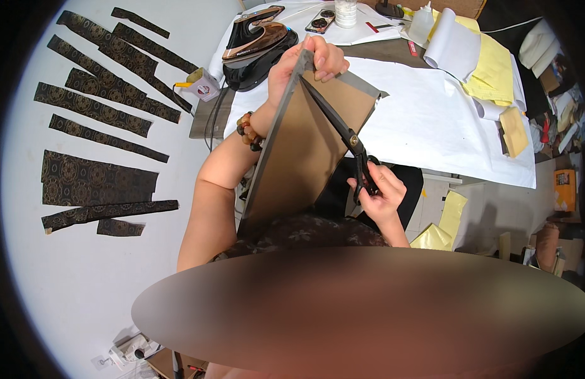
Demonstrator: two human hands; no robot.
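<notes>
My left hand (317, 58) curls its fingers over the upper edge of a flat brown panel (283, 167), bordered with grey strips. The panel stands tilted up in front of my body, and a bead bracelet (249, 131) is on that wrist. In my right hand (383, 192) is a pair of black scissors (353, 140), with fingers and thumb at the handles. Their blades look closed and point up and left across the panel's face, the tip near the grey border below my left hand. Whether the blades touch the panel I cannot tell.
A black and copper iron (257, 47) rests at the table's back left, beside a white cup (202, 85). White paper (425, 120) covers much of the table. Yellow sheets (491, 69) and a squeeze bottle (422, 25) lie toward the right. Dark patterned fabric pieces (96, 177) lie across a white surface on the left.
</notes>
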